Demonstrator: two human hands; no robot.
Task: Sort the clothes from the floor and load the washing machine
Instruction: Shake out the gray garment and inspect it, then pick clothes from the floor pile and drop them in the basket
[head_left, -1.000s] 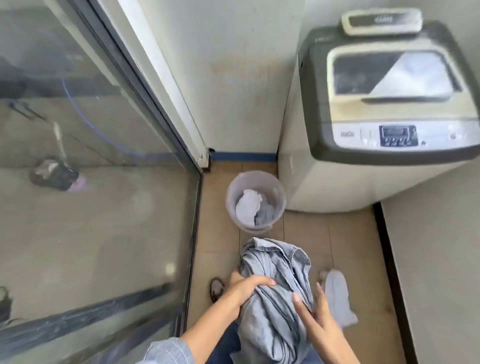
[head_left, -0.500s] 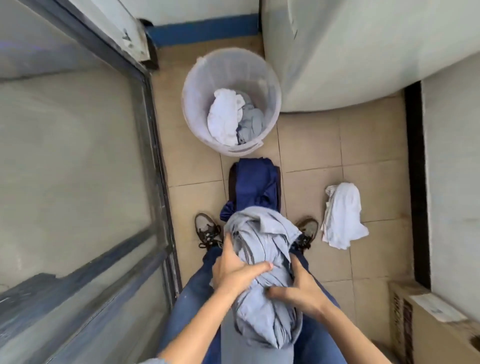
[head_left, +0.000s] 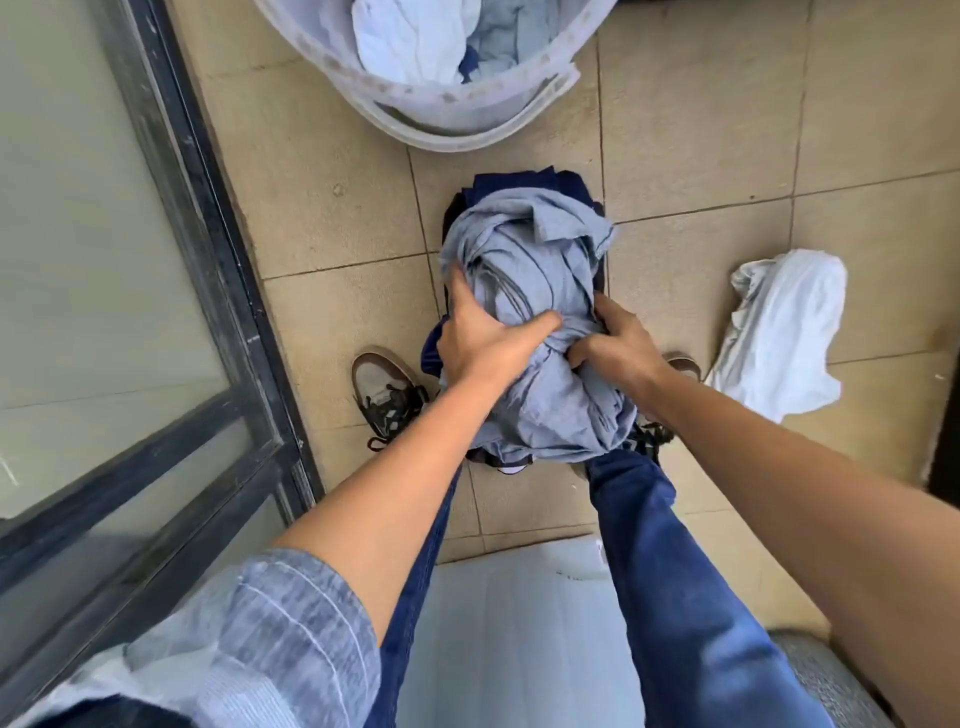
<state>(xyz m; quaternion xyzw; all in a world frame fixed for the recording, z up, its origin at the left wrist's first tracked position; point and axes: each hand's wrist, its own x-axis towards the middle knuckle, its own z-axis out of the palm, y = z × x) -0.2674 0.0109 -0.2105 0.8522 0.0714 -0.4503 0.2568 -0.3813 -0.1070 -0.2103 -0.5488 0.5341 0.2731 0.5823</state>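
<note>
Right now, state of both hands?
Left hand: holding the bundled grey-blue shirt, fingers and thumb wrapped round it.
Right hand: fingers curled into the same shirt, gripping it.

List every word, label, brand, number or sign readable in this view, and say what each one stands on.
None: no readable text shows anywhere in this view.
The sneakers show no legible brand mark.
The laundry basket has a patterned rim band, no lettering.
The grey-blue garment held by both hands, the navy garment under it and the white garment on the floor show no tag or print.
</note>
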